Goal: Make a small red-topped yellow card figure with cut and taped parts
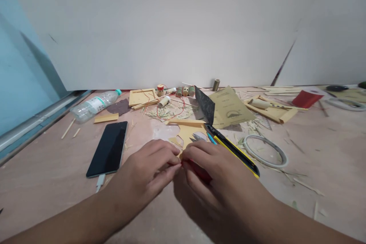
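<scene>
A small red piece (pixel 200 170) sits pinched between the fingertips of both hands, low over the floor (pixel 314 167). The left hand (pixel 148 171) and right hand (pixel 213 169) meet on it, fingers curled. Just beyond lie a cut yellow board (pixel 187 131) and a yellow-black utility knife (pixel 234 150). A dark phone (pixel 108 148) rests to the left, a tape ring (pixel 265 150) to the right.

Glossy phone (pixel 108 148), matt wooden floor (pixel 51 183)

Both hands (pixel 180 164) at tan cutout (pixel 187 131)
</scene>
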`<state>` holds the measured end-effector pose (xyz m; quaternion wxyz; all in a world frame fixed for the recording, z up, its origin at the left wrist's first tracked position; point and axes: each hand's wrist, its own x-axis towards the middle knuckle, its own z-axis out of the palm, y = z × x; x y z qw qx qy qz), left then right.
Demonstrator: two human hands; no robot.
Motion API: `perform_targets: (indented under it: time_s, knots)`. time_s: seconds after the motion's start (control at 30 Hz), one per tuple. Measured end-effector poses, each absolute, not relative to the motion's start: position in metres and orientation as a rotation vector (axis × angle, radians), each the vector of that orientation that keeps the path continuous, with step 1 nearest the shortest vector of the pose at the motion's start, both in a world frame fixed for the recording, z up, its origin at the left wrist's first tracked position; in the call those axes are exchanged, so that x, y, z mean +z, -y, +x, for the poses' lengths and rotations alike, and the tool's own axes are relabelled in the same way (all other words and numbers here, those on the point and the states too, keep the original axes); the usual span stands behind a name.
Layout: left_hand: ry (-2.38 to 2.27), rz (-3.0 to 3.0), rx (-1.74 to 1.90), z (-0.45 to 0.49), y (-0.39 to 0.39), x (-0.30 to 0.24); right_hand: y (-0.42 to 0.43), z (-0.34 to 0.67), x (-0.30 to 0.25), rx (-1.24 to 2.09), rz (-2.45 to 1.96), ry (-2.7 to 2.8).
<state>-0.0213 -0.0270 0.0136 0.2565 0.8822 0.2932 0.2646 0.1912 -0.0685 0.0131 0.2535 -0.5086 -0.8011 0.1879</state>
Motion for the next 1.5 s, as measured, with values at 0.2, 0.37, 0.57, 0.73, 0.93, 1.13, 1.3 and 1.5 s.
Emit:
perform_targets:
  time_s: [0.2, 0.37, 0.57, 0.73, 0.93, 1.13, 1.3, 1.5]
  knots:
    - [-0.822, 2.46, 0.732, -0.019, 0.027, 0.013, 0.066, 0.191, 0.015, 0.481, -1.428, 2.175]
    - [-0.802, 2.452, 0.74, -0.019, 0.029, 0.014, 0.067, 0.191, 0.016, 0.448, -1.431, 2.159]
    - [-0.805, 2.427, 0.718, -0.021, 0.028, 0.014, 0.068, 0.191, 0.014, 0.401, -1.439, 2.155]
    - [-0.77, 2.439, 0.722, -0.021, 0.027, 0.012, 0.069, 0.192, 0.011, 0.297, -1.417, 2.163]
    - [-0.772, 2.429, 0.732, -0.021, 0.025, 0.01, 0.069, 0.192, 0.012, 0.287, -1.42, 2.153]
    - [-0.798, 2.354, 0.77, -0.021, 0.023, 0.013, 0.069, 0.191, 0.013, 0.363, -1.486, 2.135]
    - [-0.734, 2.365, 0.776, -0.025, 0.019, 0.014, 0.069, 0.193, 0.015, 0.384, -1.445, 2.176]
    - [-0.651, 2.344, 0.735, -0.027, 0.015, 0.018, 0.073, 0.195, 0.022, 0.495, -1.377, 2.236]
